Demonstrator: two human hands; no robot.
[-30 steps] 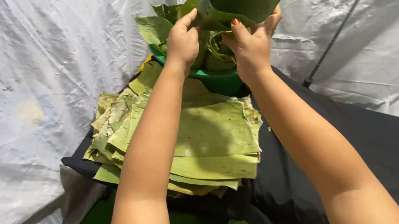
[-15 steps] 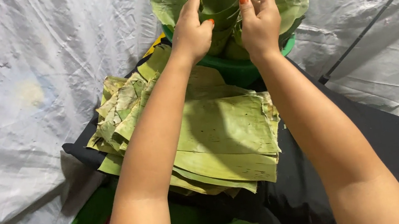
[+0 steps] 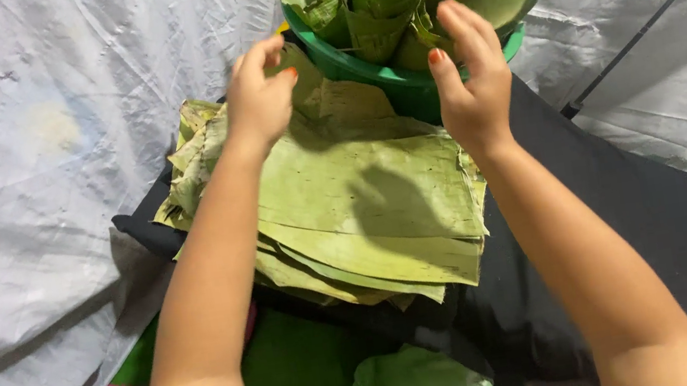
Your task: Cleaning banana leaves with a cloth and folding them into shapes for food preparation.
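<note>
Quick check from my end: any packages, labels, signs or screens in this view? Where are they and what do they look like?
None in view: no package, label, sign or screen.
Only a green tub at top centre, round, holding rolled leaves.
Stack of flat green leaves in the middle, on a black surface.
Left hand and right hand hover empty near the tub.

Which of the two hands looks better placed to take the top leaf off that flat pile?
Probably the left hand. It hovers open right over the far end of the leaf pile. The right hand, also open, sits by the green tub of rolled leaves, beyond the pile's edge.
</note>
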